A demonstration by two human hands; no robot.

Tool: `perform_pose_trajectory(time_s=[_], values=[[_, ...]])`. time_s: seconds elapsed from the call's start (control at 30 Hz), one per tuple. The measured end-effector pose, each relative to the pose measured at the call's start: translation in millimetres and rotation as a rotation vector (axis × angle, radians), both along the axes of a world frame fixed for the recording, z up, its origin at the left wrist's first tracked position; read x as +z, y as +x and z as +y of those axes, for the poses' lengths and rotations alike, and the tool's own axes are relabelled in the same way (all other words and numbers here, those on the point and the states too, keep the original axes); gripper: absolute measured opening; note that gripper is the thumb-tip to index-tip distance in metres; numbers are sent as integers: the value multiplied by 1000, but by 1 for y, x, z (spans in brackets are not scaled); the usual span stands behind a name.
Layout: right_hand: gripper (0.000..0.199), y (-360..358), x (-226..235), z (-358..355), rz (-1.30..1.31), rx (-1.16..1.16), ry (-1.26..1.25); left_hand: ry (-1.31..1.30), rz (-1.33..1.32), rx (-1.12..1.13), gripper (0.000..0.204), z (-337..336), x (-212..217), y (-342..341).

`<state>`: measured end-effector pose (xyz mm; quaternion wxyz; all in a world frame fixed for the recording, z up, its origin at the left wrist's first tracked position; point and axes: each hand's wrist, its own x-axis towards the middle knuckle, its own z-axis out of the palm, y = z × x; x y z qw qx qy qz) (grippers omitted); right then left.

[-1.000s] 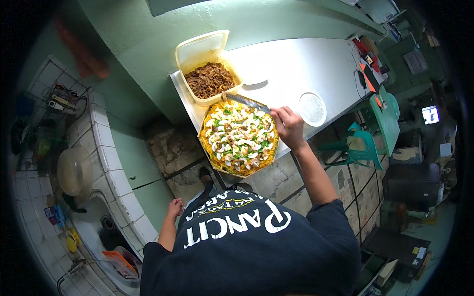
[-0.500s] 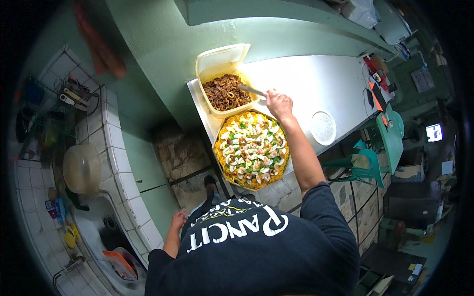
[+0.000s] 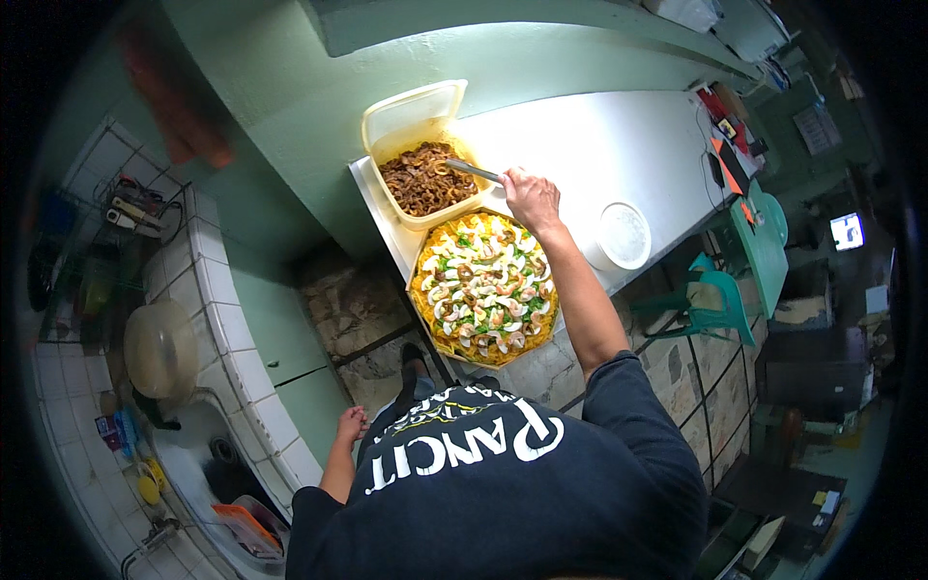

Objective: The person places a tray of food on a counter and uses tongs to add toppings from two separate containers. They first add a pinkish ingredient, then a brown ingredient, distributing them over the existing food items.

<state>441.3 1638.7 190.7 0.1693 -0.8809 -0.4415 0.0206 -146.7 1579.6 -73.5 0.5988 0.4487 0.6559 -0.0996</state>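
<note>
right fingers clamp metal spoon over yellow plastic tub of brown shreds; left hand hangs loosely curled, holding nothing; risk: overloaded scoop drops shreds onto white table.

A pale yellow plastic tub is sitting on the white counter, its hinged lid standing open behind it and brown shredded food lying inside. An octagonal box of yellow noodles is resting just in front of the tub, touching it. A round white lid is lying on the counter to the right of the box. Far right of the counter, a small screen is glowing bluish white. At the counter's far right end, red and orange packets are lying, too small to tell apart. Left of the counter, by the sink, small bottles with coloured labels are standing.
</note>
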Motion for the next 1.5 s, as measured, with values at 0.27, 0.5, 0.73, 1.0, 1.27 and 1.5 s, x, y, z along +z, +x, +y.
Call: perform_pose_trajectory(time_s=[0.27, 0.5, 0.73, 1.0, 1.27, 1.5], values=[[21, -12, 11, -147, 14, 61, 226, 48, 4, -107, 27, -4, -2, 7], [19, -31, -16, -226, 25, -71, 37, 31, -12, -94, 25, 3, -11, 14], [22, -13, 1, -207, 80, -83, 243, 37, -35, -97, 26, 8, -3, 22], [23, 15, -22, -44, -125, 79, 84, 35, -18, -75, 29, -3, 6, 16], [29, 24, -54, 20, -96, -35, -163, 29, 3, 34, 29, -24, 3, -16], [25, 36, -33, -6, -39, -59, -17, -15, 16, 1, 28, -25, -8, -29]])
